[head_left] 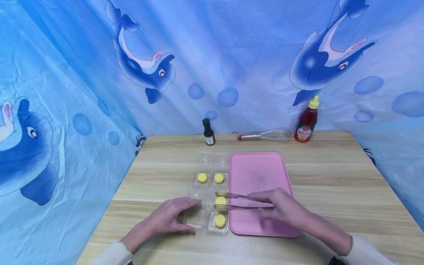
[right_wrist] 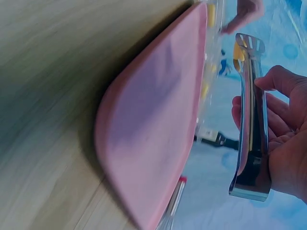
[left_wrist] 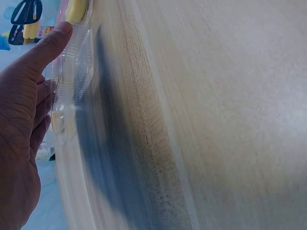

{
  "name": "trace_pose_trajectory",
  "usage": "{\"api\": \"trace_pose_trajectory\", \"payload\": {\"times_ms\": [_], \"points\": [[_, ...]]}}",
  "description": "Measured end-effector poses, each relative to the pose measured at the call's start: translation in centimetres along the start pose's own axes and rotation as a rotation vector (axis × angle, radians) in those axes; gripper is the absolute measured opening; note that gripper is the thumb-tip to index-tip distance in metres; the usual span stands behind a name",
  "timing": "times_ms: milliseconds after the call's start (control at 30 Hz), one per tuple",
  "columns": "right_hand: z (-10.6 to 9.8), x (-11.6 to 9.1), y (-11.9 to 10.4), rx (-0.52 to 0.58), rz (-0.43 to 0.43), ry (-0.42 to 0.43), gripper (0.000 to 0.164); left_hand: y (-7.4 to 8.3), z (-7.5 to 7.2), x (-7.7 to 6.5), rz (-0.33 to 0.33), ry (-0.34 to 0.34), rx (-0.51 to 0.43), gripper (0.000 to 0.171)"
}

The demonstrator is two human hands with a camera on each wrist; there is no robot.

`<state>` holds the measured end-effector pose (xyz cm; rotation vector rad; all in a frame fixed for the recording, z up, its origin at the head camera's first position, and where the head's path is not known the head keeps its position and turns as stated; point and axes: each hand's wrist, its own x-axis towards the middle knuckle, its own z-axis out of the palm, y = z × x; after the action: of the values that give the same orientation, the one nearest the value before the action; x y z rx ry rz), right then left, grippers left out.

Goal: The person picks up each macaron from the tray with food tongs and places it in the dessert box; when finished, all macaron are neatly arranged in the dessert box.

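My right hand (head_left: 281, 206) grips metal food tongs (right_wrist: 252, 115) over the pink tray. In the head view their tips lie on either side of a yellow macaron (head_left: 220, 203), above a clear plastic box (head_left: 213, 229). Another yellow macaron (head_left: 220, 221) sits in that box's near compartment. On the left, my left hand (head_left: 173, 215) has its thumb and fingers spread at the box's opened lid (head_left: 195, 219). The left wrist view shows the thumb along the near edge of the plastic (left_wrist: 74, 72).
Behind stands a second opened clear box (head_left: 212, 162) with two yellow macarons (head_left: 202, 177). The pink tray (head_left: 260, 169) lies right of the boxes. Along the back are a small dark bottle (head_left: 208, 133), a whisk (head_left: 268, 135) and a red sauce bottle (head_left: 306, 123).
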<state>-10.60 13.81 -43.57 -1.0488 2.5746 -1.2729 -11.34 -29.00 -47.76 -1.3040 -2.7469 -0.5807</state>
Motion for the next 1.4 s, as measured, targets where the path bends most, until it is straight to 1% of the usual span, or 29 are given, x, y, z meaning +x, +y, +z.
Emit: {"api": "trace_pose_trajectory", "payload": {"times_ms": [100, 300, 467, 633, 867, 967, 1100, 1200, 1400], "points": [[0.9, 0.7, -0.5, -0.021, -0.012, -0.019, 0.053, -0.1, 0.0, 0.1, 0.003, 0.002, -0.002, 0.088], [2.7, 2.0, -1.2, 0.007, 0.001, -0.087, 0.056, -0.1, 0.0, 0.2, 0.016, 0.005, 0.002, 0.089], [4.1, 3.2, -1.8, 0.032, -0.011, -0.103, 0.054, -0.2, 0.0, 0.3, 0.026, 0.008, -0.002, 0.087], [5.1, 4.2, -2.0, 0.047, -0.031, -0.122, 0.05, -0.2, 0.1, 0.3, 0.024, 0.016, -0.003, 0.086], [5.6, 4.8, -2.2, 0.048, -0.045, -0.15, 0.051, -0.3, 0.1, 0.2, 0.025, 0.029, 0.006, 0.089], [5.8, 5.0, -2.2, 0.04, -0.058, -0.156, 0.054, -0.3, 0.1, 0.2, 0.02, 0.024, 0.007, 0.09], [6.0, 5.2, -2.3, 0.037, -0.055, -0.173, 0.056, -0.2, 0.2, 0.5, 0.012, 0.007, 0.008, 0.089], [6.2, 5.4, -2.4, 0.03, -0.041, -0.182, 0.054, -0.2, 0.2, 0.6, 0.012, -0.001, 0.006, 0.088], [6.6, 5.7, -2.5, 0.015, -0.026, -0.18, 0.053, -0.2, 0.3, 0.6, 0.016, 0.0, 0.006, 0.088]]}}
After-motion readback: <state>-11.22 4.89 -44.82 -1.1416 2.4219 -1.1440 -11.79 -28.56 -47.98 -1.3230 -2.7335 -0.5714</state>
